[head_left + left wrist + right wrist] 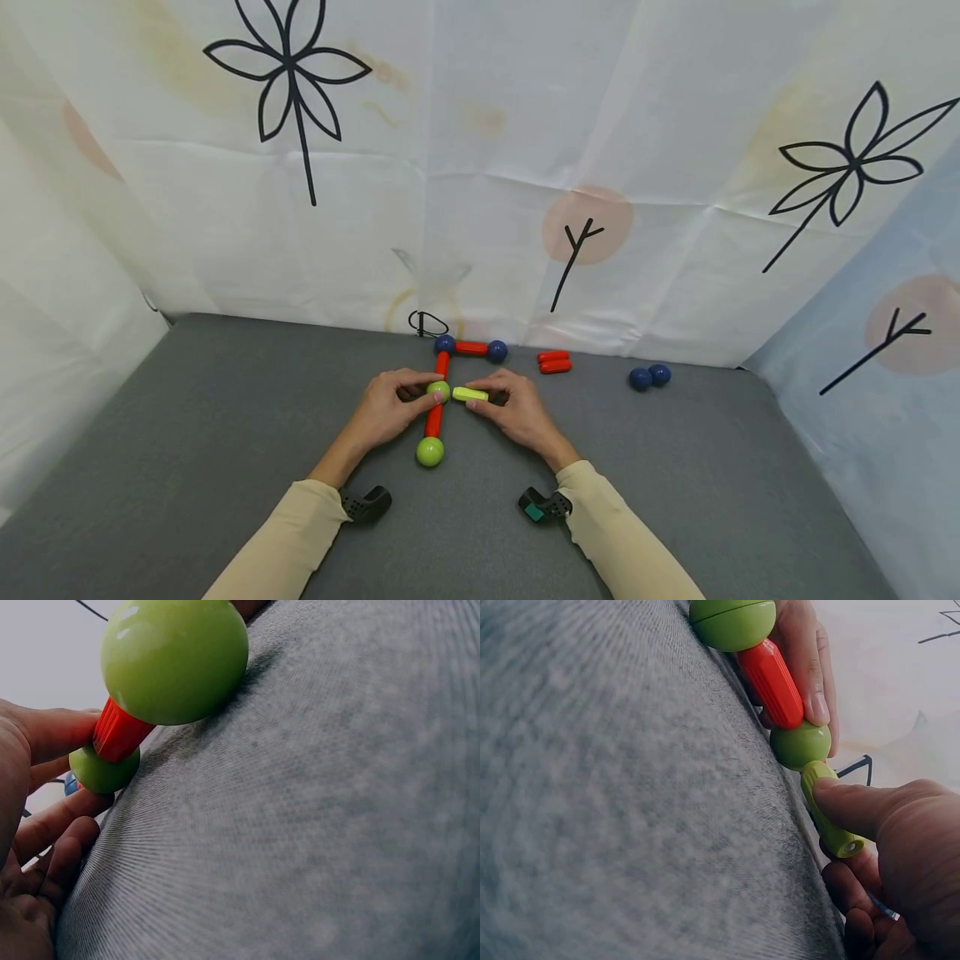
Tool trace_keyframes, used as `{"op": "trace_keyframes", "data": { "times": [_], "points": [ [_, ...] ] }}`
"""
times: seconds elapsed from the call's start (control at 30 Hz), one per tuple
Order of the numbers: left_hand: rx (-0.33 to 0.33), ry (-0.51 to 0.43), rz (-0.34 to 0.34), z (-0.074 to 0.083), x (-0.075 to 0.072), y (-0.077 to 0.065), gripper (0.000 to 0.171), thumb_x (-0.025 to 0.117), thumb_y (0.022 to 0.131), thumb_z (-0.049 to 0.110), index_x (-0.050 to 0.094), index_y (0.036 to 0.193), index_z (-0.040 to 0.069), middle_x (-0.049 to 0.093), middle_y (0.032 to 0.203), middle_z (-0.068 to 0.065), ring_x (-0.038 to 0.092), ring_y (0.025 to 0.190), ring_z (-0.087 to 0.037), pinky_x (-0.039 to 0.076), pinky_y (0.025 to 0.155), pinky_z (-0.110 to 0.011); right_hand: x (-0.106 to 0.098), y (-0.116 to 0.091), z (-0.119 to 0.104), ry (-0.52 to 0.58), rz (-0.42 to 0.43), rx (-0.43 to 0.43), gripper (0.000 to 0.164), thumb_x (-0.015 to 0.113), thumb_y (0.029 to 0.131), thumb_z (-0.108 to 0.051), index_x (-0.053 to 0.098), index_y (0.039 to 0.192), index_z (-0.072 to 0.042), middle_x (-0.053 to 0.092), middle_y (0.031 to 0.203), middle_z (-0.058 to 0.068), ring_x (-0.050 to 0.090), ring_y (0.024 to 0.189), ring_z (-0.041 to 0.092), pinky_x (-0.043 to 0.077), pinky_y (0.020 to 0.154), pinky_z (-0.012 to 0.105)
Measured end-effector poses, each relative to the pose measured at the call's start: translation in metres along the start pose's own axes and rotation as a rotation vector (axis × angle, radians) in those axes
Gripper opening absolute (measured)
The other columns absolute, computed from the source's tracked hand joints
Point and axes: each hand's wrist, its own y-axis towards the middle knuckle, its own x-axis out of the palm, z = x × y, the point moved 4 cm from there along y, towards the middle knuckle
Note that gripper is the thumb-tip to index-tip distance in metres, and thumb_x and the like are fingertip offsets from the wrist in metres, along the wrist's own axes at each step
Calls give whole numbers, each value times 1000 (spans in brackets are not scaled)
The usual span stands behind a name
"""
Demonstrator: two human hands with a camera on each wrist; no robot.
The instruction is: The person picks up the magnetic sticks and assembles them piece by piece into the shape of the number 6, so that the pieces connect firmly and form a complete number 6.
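My left hand (388,406) pinches a green ball (438,390) between thumb and fingers. That ball sits in a chain: a red rod (433,421) runs from it to a nearer green ball (430,452), and another red rod (442,364) leads back to a dark blue ball (445,344). From there a red rod (472,347) reaches right to a second blue ball (497,351). In my right hand (519,408) a short yellow-green rod (826,814) is pinched, its far end right at the held green ball in the right wrist view.
To the right of the chain lie two loose red rods (554,362), side by side. Farther right are two dark blue balls (649,377). A printed white cloth (480,167) hangs behind the grey table (225,450).
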Motion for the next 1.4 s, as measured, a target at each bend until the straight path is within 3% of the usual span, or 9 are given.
{"op": "trace_keyframes", "data": {
  "times": [0.8,1.07,1.23,1.4],
  "points": [
    [22,17,12,1,0,0,31,79,91,30,77,120,21,72,109,2,60,87,-15,50,77,-37,1,1,0,55,27,9,25,81,88,-13,79,113,-9,69,99,2,62,84,15,51,74,28],
    [27,20,17,1,-1,-2,30,80,91,28,78,120,21,72,108,3,60,87,-14,49,77,-37,0,-1,-3,86,28,30,30,82,87,-12,77,115,-4,70,103,9,64,89,28,52,77,40],
    [13,33,19,1,0,-2,30,80,90,30,78,119,23,72,107,4,59,86,-14,48,77,-37,-12,-1,0,88,36,18,29,82,87,-14,77,114,-6,70,103,7,65,93,26,53,80,38],
    [8,37,19,-1,2,-1,31,80,90,31,78,120,24,72,108,5,59,88,-14,48,78,-37,-35,-2,4,66,102,34,32,83,87,-13,76,116,-3,70,105,9,66,96,27,55,82,39]
  ]
}}
